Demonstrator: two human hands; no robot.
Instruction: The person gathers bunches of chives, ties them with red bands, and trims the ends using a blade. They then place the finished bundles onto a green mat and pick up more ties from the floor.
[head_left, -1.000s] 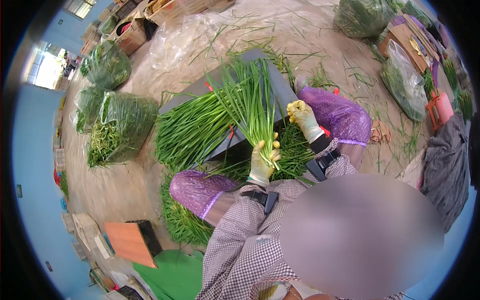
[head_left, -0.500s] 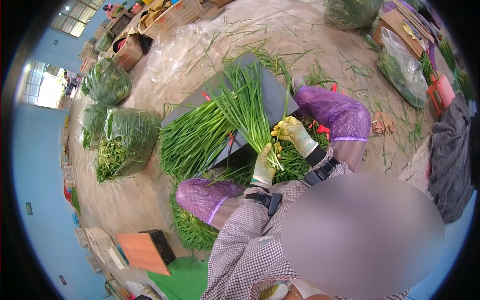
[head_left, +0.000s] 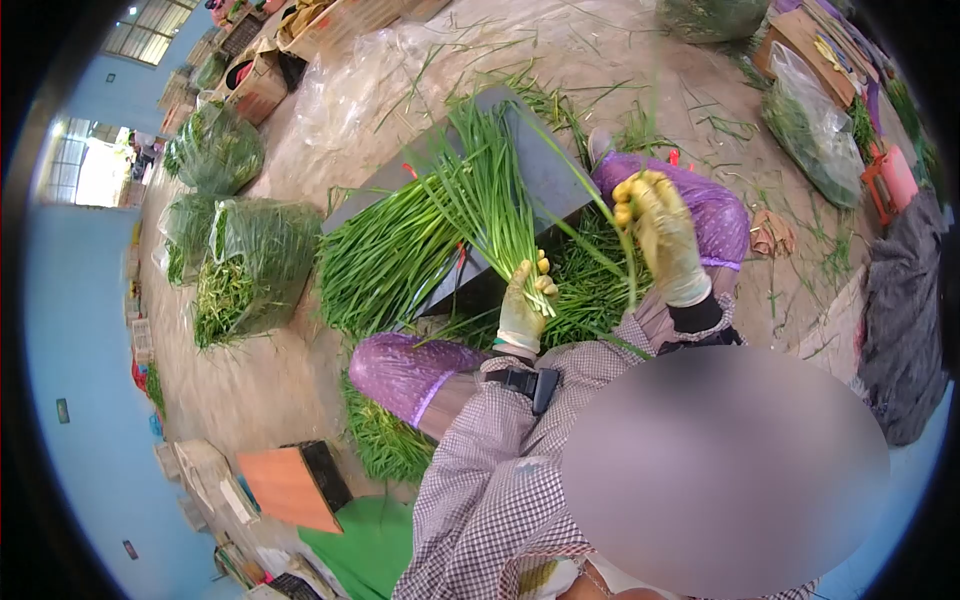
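On the brown floor (head_left: 250, 400), clear plastic bags (head_left: 285, 245) contained green plants (head_left: 222, 300). The left hand (head_left: 522, 315) held a bunch of stalks (head_left: 505, 210); the right hand (head_left: 664, 240) pinched a long leaf (head_left: 630, 264).

The bunch of long, slender green stalks (head_left: 490, 190) slants over the grey bench (head_left: 545, 150), pale ends gathered in the left hand (head_left: 521, 315), tips spread. A thicker green pile (head_left: 390, 255) lies beside it, red ties showing. A loose blade (head_left: 571, 170), bent and partly blurred, trails from the right hand (head_left: 664, 238).
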